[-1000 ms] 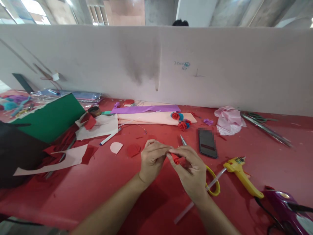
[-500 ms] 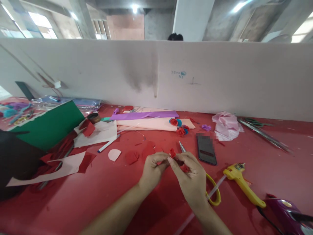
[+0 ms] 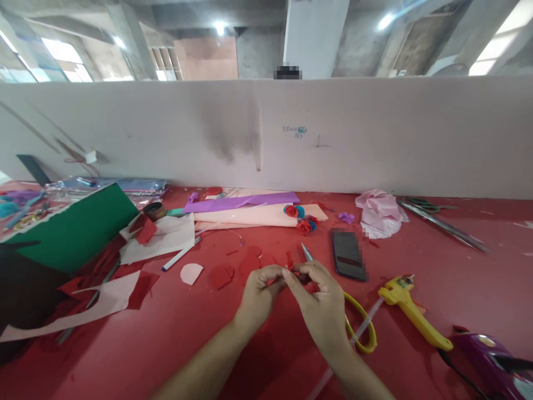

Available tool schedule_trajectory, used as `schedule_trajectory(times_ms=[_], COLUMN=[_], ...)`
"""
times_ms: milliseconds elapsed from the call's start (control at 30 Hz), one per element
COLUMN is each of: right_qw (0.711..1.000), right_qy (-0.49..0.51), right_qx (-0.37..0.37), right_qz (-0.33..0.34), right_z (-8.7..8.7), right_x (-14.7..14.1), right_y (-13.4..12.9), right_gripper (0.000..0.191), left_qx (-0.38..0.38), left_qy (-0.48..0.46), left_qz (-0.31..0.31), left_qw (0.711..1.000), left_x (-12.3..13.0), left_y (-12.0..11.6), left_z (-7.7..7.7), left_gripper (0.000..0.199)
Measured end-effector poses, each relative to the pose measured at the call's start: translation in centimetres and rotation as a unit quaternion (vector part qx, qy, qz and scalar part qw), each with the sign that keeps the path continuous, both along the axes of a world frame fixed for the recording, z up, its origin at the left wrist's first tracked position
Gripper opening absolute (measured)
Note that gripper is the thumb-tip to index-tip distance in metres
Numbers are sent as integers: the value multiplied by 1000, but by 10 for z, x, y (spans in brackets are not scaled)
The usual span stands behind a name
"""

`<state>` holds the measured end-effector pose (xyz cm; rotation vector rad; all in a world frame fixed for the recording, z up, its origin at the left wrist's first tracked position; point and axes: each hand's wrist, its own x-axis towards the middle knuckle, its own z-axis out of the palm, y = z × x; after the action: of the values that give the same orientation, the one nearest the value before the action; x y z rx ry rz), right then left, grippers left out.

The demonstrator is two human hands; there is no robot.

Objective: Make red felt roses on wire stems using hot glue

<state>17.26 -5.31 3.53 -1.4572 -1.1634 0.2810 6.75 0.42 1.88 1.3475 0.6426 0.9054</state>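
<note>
Red table point(image 3: 125, 361) lay beneath left hand point(image 3: 257, 294) and right hand point(image 3: 320, 300)
Both hands' fingers stayed pinched around red paper point(image 3: 290, 259); its tip newly poked above them

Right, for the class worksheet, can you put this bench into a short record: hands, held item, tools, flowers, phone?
hands: left hand and right hand, fingertips together
held item: small red piece, mostly hidden
tools: yellow glue gun; yellow-handled scissors, partly behind the right hand
flowers: two red-and-blue, by peach paper
phone: dark, on red table
</note>
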Motion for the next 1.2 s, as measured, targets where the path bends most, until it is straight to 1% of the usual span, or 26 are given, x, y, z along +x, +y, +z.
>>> schedule_trajectory(times_ms=[133, 233, 400, 733, 967, 1100, 1200], right_qw=[1000, 1000, 1000, 999, 998, 998, 997], right_qy=[8, 14, 18, 39, 54, 59, 59], right_qx=[-4, -6, -2, -14, -14, -19, -21], right_qz=[-6, -3, -3, 27, 28, 30, 33], right_z=[1, 2, 3, 3, 5, 6, 5], right_x=[0, 0, 0, 0, -1, -1, -1], right_y=[0, 0, 0, -1, 0, 1, 1], right_gripper=[12, 11, 13, 16, 14, 12, 15], left_qx=[-52, -71, -74, -80, -81, -90, -96], left_qy=[-32, -47, -66, -54, -58, -64, -66], left_qz=[-22, -32, -43, -18, -25, -19, -23], left_qw=[998, 996, 994, 995, 995, 994, 993], left_x=[2, 3, 2, 1, 1, 1, 1], left_y=[-3, -4, -3, -3, -2, -4, -5], left_z=[2, 4, 2, 1, -4, -2, 1], left_gripper=[19, 18, 17, 17, 15, 16, 17])
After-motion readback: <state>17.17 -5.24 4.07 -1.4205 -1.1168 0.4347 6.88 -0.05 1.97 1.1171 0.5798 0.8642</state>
